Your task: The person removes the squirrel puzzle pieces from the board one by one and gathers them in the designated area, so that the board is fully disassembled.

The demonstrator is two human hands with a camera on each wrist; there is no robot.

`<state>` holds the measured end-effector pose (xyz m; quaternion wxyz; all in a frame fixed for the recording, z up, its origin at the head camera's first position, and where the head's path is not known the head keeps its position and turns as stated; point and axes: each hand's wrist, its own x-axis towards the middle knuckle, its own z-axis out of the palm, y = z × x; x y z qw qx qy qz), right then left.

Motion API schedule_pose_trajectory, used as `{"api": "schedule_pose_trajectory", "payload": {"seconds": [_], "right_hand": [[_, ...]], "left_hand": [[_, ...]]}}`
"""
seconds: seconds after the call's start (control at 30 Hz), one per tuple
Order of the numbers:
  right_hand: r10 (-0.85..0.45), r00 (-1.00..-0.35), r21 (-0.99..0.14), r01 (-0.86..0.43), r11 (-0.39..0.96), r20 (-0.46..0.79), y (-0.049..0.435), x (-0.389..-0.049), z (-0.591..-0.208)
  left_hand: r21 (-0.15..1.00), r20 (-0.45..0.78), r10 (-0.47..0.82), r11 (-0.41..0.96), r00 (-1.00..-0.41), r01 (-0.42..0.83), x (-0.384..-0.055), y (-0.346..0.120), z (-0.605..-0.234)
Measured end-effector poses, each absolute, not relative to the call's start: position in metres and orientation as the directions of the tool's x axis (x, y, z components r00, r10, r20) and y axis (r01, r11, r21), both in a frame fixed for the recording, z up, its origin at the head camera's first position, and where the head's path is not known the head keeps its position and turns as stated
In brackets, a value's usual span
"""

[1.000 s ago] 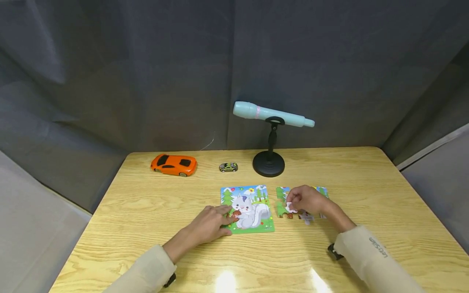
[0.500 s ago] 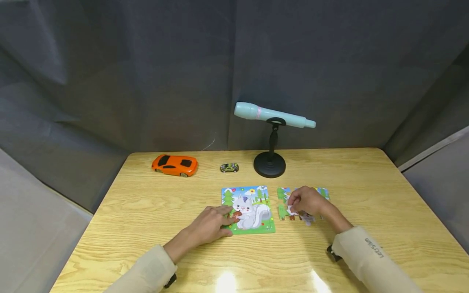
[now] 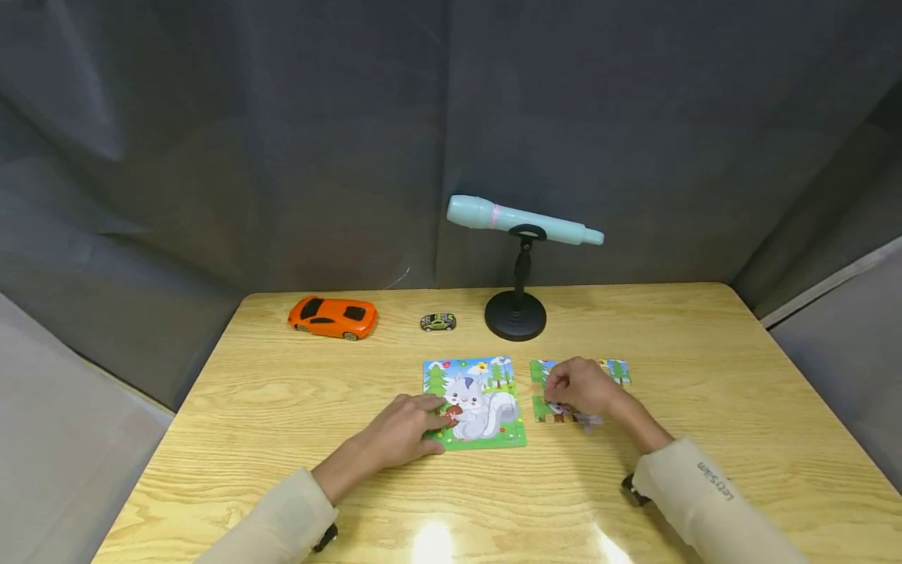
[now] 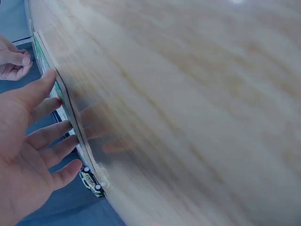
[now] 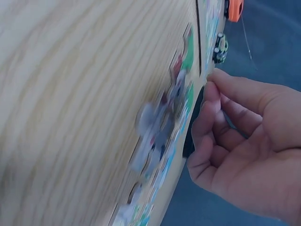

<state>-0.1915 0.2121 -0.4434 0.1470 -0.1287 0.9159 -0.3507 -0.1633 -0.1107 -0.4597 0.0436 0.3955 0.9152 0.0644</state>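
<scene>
My left hand (image 3: 405,431) lies with spread fingers on the left part of a square squirrel picture board (image 3: 486,403); the left wrist view shows its fingers stretched out along the board's edge. To the right, my right hand (image 3: 588,388) is over a partly assembled jigsaw puzzle (image 3: 616,370) of a similar scene. Its thumb and index finger pinch together at the puzzle's left side, on a puzzle piece mostly hidden by the fingertips (image 5: 214,80). Grey and green puzzle pieces (image 5: 153,132) show blurred beside the hand in the right wrist view. The hand covers the middle of the puzzle.
Along the back of the wooden table (image 3: 282,407) stand an orange toy car (image 3: 333,317), a small patterned toy car (image 3: 438,322) and a light blue microphone (image 3: 524,219) on a black stand (image 3: 516,316). A dark curtain (image 3: 338,141) hangs behind.
My right hand has moved slightly left and its fingertips now cover the white piece that showed between them. The left hand has stayed in place on the board.
</scene>
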Motion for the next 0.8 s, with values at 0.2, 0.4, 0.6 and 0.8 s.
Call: {"api": "schedule_pose_trajectory", "payload": {"seconds": [0.2, 0.4, 0.6, 0.8], "right_hand": [[-0.414, -0.895, -0.712, -0.181, 0.678, -0.167, 0.199, -0.189, -0.443], [-0.458, -0.873, -0.741, -0.195, 0.642, -0.168, 0.182, -0.187, -0.444], [-0.453, -0.872, -0.743, -0.178, 0.645, -0.184, 0.165, -0.186, -0.447], [-0.419, -0.887, -0.737, -0.151, 0.658, -0.193, 0.154, -0.185, -0.452]], "left_hand": [[0.144, -0.034, 0.748, 0.660, -0.663, 0.737, -0.167, -0.109, -0.458], [0.189, -0.019, 0.758, 0.643, -0.652, 0.742, -0.167, -0.104, -0.456], [0.168, -0.043, 0.778, 0.623, -0.626, 0.764, -0.163, -0.094, -0.458], [0.143, -0.050, 0.809, 0.587, -0.586, 0.797, -0.161, -0.090, -0.462]]}}
